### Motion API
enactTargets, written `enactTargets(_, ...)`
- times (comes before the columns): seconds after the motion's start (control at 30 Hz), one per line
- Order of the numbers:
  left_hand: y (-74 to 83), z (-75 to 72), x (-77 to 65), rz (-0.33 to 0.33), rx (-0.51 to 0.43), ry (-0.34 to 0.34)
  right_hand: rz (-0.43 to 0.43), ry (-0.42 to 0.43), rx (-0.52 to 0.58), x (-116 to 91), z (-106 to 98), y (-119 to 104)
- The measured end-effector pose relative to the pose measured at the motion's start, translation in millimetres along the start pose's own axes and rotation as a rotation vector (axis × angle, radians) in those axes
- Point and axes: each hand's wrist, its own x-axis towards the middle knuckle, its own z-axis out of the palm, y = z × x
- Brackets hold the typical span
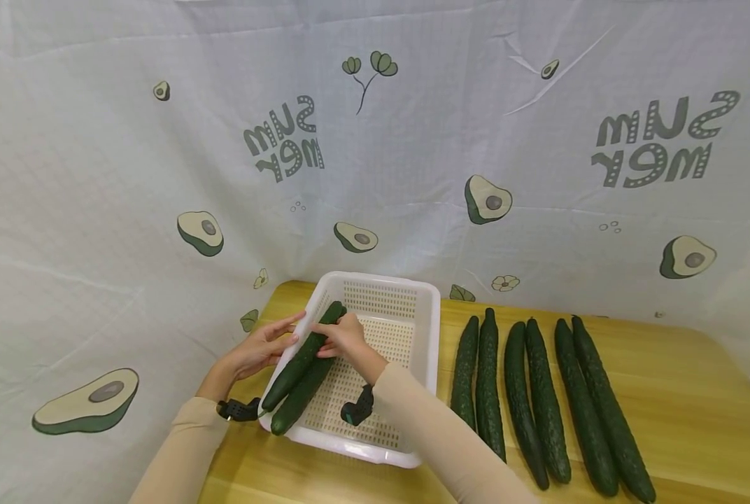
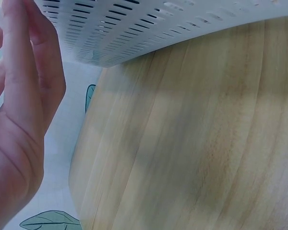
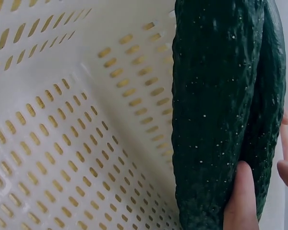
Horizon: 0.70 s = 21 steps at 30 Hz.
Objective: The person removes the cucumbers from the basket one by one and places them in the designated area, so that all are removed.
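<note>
Two dark green cucumbers lie side by side along the left of a white plastic basket (image 1: 428, 350), their near ends up by its front left corner. My right hand (image 1: 348, 337) reaches over the right cucumber (image 1: 302, 397) and grips the left cucumber (image 1: 296, 372) near its far end. In the right wrist view my thumb (image 3: 242, 194) presses between the two cucumbers. My left hand (image 1: 258, 350) is at the basket's left rim, fingers fairly straight. The left wrist view shows those fingers (image 2: 21, 57) beside the perforated wall; whether they bear on it is unclear.
Right of the basket, several more cucumbers (image 1: 541, 399) lie lengthwise in pairs on the wooden table (image 1: 683, 392). A pale printed cloth (image 1: 413, 140) hangs behind the table and along its left side.
</note>
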Motion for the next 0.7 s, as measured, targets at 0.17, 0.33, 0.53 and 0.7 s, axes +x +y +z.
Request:
enactTargets(0.17, -0.2, -0.3, 0.7, -0.003, -0.007, -0.004, -0.011, 0.043, -0.022, 1.4, 3.1, 1.7)
enactTargets(0.33, 0.2, 0.7, 1.2, -0.003, -0.021, -0.003, -0.013, 0.069, -0.047, 2.2, 4.6, 3.0)
enactTargets(0.53, -0.7, 1.4, 0.9, -0.001, -0.022, 0.004, 0.007, 0.062, -0.006, 3.0, 2.5, 3.0)
enactTargets(0.7, -0.8, 2.0, -0.2, -0.002, -0.022, 0.007, 0.024, 0.039, 0.041, 1.0, -0.7, 1.8)
